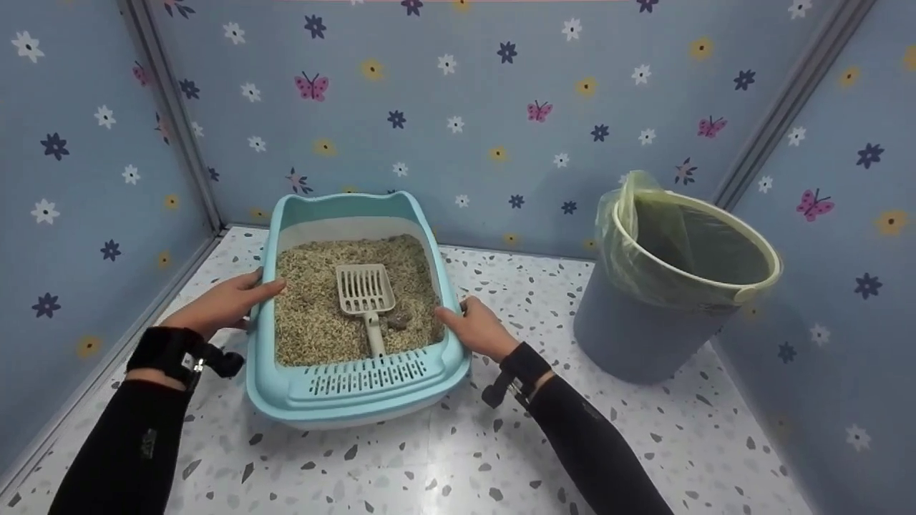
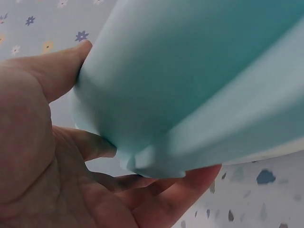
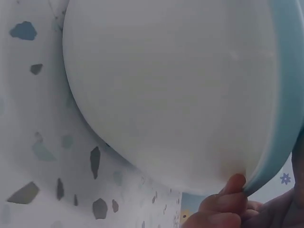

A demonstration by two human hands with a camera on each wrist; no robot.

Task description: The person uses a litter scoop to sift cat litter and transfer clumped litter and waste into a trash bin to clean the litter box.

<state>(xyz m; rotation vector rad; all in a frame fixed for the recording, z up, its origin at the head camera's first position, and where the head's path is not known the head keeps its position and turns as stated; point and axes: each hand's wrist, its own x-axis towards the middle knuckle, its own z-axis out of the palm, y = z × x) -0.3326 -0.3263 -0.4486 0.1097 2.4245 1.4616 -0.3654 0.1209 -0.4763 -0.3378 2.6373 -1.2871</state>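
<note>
A litter box (image 1: 358, 400) with a light blue rim and a white base holds tan, grainy litter (image 1: 315, 315). On the litter lies a pale slotted litter scoop (image 1: 366, 290), its handle toward the near edge, with a dark clump (image 1: 399, 317) beside it. My left hand (image 1: 225, 302) grips the box's left rim, thumb over the top and fingers beneath, as the left wrist view also shows. The right rim is held by my right hand (image 1: 481, 325); in the right wrist view its fingers (image 3: 223, 204) curl under the blue edge against the white base.
To the right stands a blue-grey trash bin (image 1: 637, 336) with a cream ring and a yellowish liner bag (image 1: 630, 250). Flower-patterned walls (image 1: 458, 86) enclose the back and both sides. The floor (image 1: 429, 472) is white with grey speckles.
</note>
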